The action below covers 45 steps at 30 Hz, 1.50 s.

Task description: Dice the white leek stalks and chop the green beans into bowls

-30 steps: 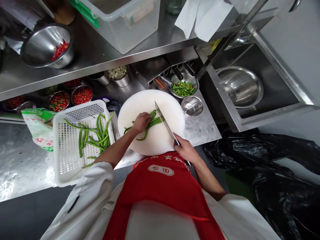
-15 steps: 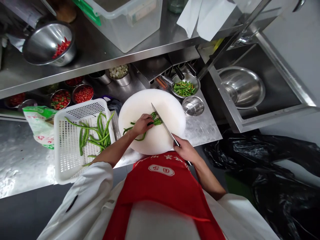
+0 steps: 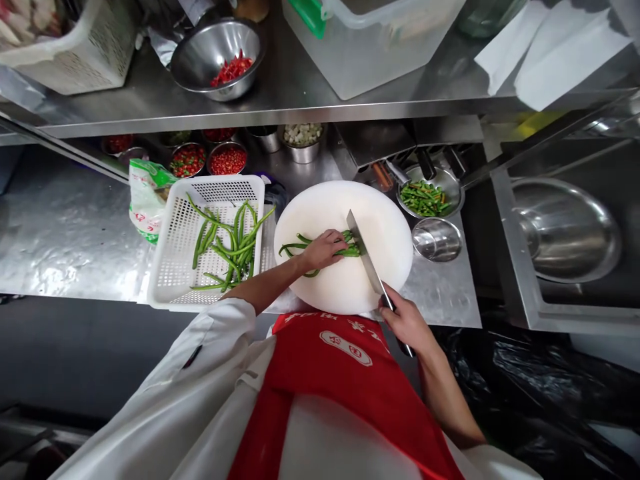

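Steel counter (image 3: 75, 227), round white cutting board (image 3: 385, 220) on it. White basket (image 3: 174, 267) of long green peppers (image 3: 240, 240) left of board. Steel bowl (image 3: 457, 201) with chopped green pieces (image 3: 424, 199) past board's upper right; smaller bowl (image 3: 437, 240) just right of board. Knife (image 3: 368, 259) slants over board's right half, handle gripped in right hand (image 3: 407, 323). Left hand (image 3: 325, 249), fingers curled, holds green bunch (image 3: 353, 252) on board, ends at blade.

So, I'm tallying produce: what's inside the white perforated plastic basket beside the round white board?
Long, slender green vegetables lie loosely heaped in the basket. The left forearm covers its near right corner; anything there is hidden.
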Motion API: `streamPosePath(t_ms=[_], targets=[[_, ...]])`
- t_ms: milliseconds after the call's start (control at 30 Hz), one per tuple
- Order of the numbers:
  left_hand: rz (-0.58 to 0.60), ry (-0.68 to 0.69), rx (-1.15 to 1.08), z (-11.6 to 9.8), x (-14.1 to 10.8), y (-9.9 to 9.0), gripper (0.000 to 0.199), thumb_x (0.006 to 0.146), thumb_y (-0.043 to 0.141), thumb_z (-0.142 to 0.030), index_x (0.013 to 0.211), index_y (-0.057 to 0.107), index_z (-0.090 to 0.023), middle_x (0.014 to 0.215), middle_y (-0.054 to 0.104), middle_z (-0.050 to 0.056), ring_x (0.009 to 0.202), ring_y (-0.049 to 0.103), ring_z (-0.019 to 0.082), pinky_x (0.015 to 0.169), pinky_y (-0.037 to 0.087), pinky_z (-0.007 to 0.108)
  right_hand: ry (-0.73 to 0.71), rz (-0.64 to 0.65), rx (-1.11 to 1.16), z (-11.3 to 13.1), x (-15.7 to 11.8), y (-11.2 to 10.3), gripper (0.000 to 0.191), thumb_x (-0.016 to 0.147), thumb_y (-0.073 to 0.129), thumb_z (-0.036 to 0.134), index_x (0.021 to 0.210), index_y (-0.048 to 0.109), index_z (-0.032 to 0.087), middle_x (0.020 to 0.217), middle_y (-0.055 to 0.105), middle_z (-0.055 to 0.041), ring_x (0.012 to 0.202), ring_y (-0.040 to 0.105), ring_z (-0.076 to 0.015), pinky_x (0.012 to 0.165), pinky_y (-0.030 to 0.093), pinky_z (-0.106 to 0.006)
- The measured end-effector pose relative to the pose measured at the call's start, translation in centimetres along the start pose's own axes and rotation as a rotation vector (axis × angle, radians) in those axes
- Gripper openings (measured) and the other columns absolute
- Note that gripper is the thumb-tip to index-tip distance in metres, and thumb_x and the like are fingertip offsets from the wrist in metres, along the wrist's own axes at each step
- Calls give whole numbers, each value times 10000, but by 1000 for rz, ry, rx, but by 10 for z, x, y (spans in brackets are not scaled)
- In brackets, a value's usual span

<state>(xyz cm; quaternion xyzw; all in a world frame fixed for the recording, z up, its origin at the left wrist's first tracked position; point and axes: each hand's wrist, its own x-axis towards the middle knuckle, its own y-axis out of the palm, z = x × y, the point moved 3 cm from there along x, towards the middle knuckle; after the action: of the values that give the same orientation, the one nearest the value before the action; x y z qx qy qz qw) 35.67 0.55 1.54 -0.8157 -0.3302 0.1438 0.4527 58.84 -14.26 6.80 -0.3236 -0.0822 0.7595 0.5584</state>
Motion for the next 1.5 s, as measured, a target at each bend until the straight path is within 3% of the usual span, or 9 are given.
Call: streamPosePath(t_ms=[300,433,600,800,1000,1100,1300,1500], targets=[[0,-52,109,5,0,3,277,894,652,-277,1162,661,-206,1272,640,94,1306,488,287,1102,409,444,85,51,-18,14,4,-2,614,854,447,216,1467,465,174,884,735,-41,721,673,-201,694,508,-290],[-7,-40,73,7,1,3,266,899,641,-278,1152,664,-198,1260,650,103,1247,527,272,1086,430,422,133,-8,-114,20,-1,-7,437,936,417,315,1318,569,167,955,754,-95,850,702,-252,743,498,-312],[-28,-38,41,8,2,3,228,890,647,-243,1110,674,-188,1207,671,92,1174,547,266,1079,439,411,76,-76,-166,28,-10,-8,419,968,396,354,1316,545,174,1045,753,-114,977,700,-281,799,484,-326],[-34,-44,18,9,1,4,246,895,643,-234,1136,675,-196,1203,682,96,1167,549,265,1040,465,424,86,25,-271,42,-10,-8,346,981,375,295,1259,550,183,1052,748,-112,976,699,-268,782,440,-313],[-31,-94,-41,11,1,9,259,909,615,-248,1156,681,-203,1234,674,90,1198,545,268,1079,447,424,146,135,-375,55,-21,-23,220,984,393,260,1122,556,207,939,742,-98,891,693,-259,689,362,-304],[-9,-121,-61,12,2,11,264,904,608,-235,1156,684,-210,1241,672,88,1204,550,270,1082,447,433,133,144,-400,55,0,-22,206,984,396,254,1098,560,201,931,744,-101,873,688,-259,683,351,-307],[-36,-130,-40,6,3,5,257,898,617,-215,1147,668,-178,1218,678,94,1202,534,265,1064,475,406,91,63,-468,56,69,3,305,999,360,263,1208,546,144,1020,740,-155,909,688,-285,732,394,-319],[-35,-161,10,-2,-5,-4,258,886,611,-175,1139,656,-190,1192,670,92,1166,541,264,1053,492,413,36,64,-493,61,75,11,315,999,368,247,1230,557,143,1072,736,-149,956,686,-278,773,415,-321]])
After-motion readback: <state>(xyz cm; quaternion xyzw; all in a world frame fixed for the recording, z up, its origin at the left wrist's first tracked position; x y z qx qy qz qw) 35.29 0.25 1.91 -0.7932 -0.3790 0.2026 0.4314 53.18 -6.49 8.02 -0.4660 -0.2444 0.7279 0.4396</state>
